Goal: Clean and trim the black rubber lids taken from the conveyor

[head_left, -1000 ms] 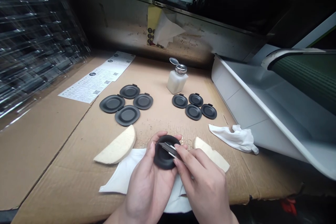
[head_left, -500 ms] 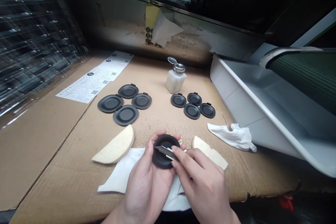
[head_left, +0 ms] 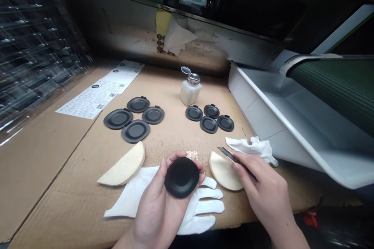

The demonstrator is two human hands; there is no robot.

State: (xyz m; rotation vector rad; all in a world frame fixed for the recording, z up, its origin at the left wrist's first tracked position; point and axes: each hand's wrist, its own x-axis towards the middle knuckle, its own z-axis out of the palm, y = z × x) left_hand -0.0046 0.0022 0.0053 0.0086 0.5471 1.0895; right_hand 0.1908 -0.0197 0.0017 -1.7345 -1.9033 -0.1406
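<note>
One black round disc (head_left: 181,177) sits in the left hand (head_left: 153,206), fingers curled around its rim, just behind the front edge of the cardboard sheet (head_left: 67,171). The right hand (head_left: 263,188) is well apart from it, pinching a slim craft knife (head_left: 233,159) with the bare blade pointing back and left, above a half-moon foam pad (head_left: 223,171). A second foam pad (head_left: 124,165) lies to the left, and a white cotton glove (head_left: 198,206) lies flat beneath the left hand.

A slip of the blade could score the disc's matte face or cut the bare fingers holding it (no glove is on either hand). Skin oil could also mark the dark finish. Near the back edge, a white dispenser bottle (head_left: 190,92) stands with its lid flipped open; a careless reach could tip it toward the four larger discs (head_left: 118,119) or the four smaller discs (head_left: 209,124) beside it, wetting them.
</note>
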